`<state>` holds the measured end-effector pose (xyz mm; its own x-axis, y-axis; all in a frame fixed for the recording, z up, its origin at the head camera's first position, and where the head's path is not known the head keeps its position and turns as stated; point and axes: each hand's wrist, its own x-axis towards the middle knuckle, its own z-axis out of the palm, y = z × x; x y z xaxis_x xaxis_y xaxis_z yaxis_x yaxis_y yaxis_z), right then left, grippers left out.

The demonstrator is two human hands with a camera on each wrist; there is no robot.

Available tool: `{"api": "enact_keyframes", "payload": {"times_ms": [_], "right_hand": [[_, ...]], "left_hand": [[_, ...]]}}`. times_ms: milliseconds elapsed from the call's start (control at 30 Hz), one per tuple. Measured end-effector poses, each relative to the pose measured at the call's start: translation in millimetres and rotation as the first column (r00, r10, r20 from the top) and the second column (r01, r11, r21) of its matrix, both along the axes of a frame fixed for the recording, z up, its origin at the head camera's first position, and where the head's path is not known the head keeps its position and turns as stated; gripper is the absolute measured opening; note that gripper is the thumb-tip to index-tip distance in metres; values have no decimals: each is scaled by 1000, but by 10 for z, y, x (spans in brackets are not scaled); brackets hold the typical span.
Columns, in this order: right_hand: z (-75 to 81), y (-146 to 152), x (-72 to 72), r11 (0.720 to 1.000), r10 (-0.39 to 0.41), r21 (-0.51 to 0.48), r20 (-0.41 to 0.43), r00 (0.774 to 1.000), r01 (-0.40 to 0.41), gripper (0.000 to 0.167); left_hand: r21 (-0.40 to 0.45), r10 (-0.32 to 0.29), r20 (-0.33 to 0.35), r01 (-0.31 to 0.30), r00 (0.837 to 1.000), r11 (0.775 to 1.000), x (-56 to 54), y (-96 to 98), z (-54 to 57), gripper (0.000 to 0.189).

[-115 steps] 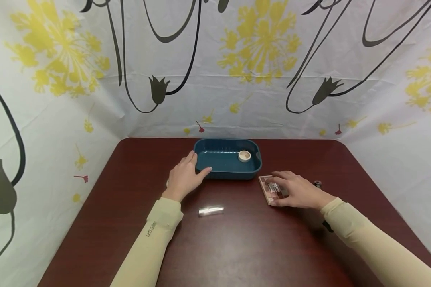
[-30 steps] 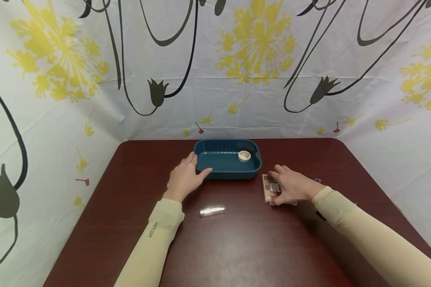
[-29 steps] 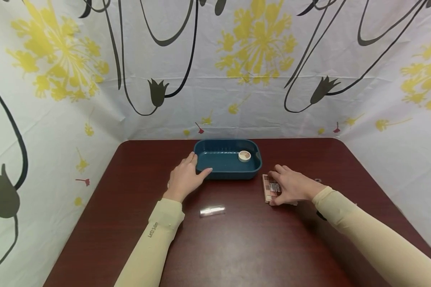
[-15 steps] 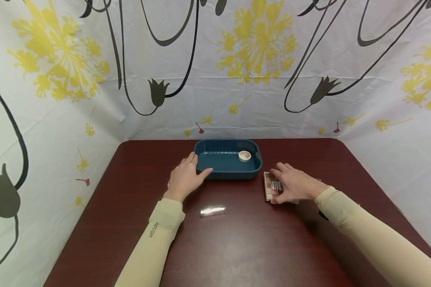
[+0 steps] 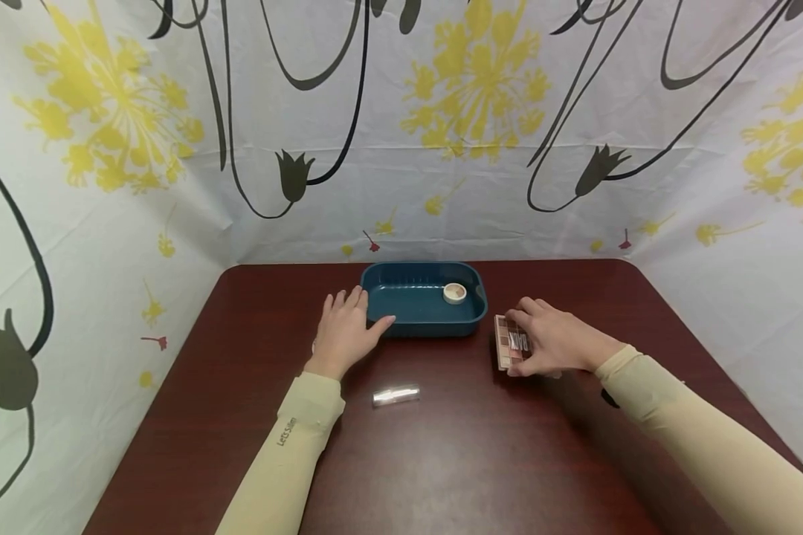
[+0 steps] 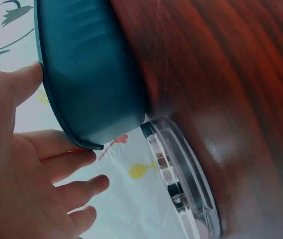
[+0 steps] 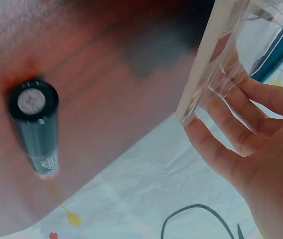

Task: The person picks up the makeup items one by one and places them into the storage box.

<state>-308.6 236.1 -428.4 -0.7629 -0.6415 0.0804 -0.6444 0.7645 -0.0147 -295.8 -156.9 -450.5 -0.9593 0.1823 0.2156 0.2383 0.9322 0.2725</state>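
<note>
My right hand [image 5: 562, 340] grips an eyeshadow palette [image 5: 504, 343] by its edges, thumb on the near edge and fingers on the far one. In the right wrist view the palette [image 7: 201, 74] stands on a slant, its clear cover toward the palm. My left hand [image 5: 343, 333] rests at the left end of a blue tray [image 5: 423, 328]; in the left wrist view the thumb and forefinger touch the tray's rim [image 6: 56, 117], fingers spread. A small round pan of cream shades [image 5: 454, 293] sits inside the tray, toward its right end.
A shiny clear tube [image 5: 395, 395] lies on the table between the arms. Beside the left hand is a clear-lidded case [image 6: 186, 174], mostly hidden in the head view. A dark cylindrical cosmetic [image 7: 36, 127] is near the right hand. Patterned cloth [image 5: 388, 178] hangs behind the table.
The right hand has taken hold of the palette, turned it slightly and raised it a little, moving somewhat away from the body. The left hand stays at the tray, its fingers spreading slightly.
</note>
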Motion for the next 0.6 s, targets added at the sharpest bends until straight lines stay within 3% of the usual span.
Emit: {"api": "enact_keyframes", "payload": {"times_ms": [367,600], "right_hand": [[259,-95,1,998,30,-48,-27,999,-31,101],[470,-276,-95,995,52,-77,-58,997,-57,100]], "left_hand": [[-43,-2,-5,2,1000,999,-11,-25,-18,87],[-35,0,-19,-1,1000,999,0,-43,-30,88]]}}
